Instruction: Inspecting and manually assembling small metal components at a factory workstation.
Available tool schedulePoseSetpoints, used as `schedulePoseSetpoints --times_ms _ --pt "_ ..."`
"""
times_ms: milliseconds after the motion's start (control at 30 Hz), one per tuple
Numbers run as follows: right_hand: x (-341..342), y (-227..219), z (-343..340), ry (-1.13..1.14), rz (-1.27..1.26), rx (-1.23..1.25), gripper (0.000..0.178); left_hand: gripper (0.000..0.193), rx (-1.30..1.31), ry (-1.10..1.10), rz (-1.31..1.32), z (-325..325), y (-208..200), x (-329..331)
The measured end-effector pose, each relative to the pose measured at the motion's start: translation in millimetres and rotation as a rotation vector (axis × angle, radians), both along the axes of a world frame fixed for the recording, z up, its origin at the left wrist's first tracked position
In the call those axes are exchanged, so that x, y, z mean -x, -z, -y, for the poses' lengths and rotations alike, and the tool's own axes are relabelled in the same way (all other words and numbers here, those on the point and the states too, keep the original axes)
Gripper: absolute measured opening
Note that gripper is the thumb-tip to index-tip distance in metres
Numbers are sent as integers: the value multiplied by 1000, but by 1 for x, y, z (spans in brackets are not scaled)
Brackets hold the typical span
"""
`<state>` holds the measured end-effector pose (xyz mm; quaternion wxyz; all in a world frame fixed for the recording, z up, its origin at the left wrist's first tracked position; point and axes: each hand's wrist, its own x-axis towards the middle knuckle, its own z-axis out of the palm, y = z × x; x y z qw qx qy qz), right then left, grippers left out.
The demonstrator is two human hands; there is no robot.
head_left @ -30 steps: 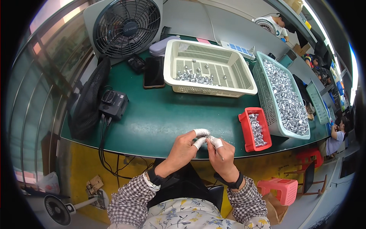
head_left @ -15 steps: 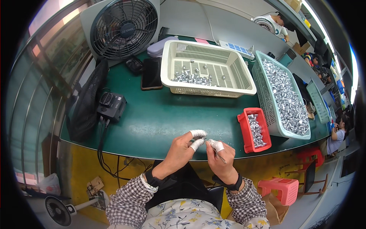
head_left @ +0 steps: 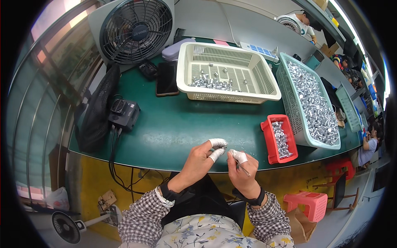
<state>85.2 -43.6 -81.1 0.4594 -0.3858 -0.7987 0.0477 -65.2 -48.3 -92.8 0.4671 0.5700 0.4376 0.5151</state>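
Observation:
Over the front edge of the green table (head_left: pixel 173 128), my left hand (head_left: pixel 200 159) pinches a tiny part between thumb and finger, both wrapped in white finger covers. That part is mostly hidden, so its kind is unclear. Close beside it on the right, my right hand (head_left: pixel 244 171) is closed around a thin metal tool (head_left: pixel 246 172), whose end sticks out below the fingers. White covers wrap its fingertips too. Right of my hands stands a red bin (head_left: pixel 270 142) with small silver metal parts (head_left: pixel 281 140) in it.
A cream basket (head_left: pixel 231 97) holds scattered metal parts; a pale green basket (head_left: pixel 295 111) at the right is heaped with them. A phone (head_left: pixel 167 78), a box fan (head_left: pixel 138 33), a black device (head_left: pixel 124 113) with cables and a black mesh bag (head_left: pixel 97 113) lie left. Co-workers sit farther right.
The whole view has shifted slightly. My hands stay close together in nearly the same pose, still holding the tiny part and the thin tool.

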Motion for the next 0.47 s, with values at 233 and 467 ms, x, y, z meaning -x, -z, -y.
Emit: schedulePoseSetpoints --times_ms 233,467 --pt "3 2 0 -20 -60 117 11 22 16 29 -2 3 1 4" --pt "-11 -4 17 3 -209 170 4 38 309 -4 56 3 -13 14"
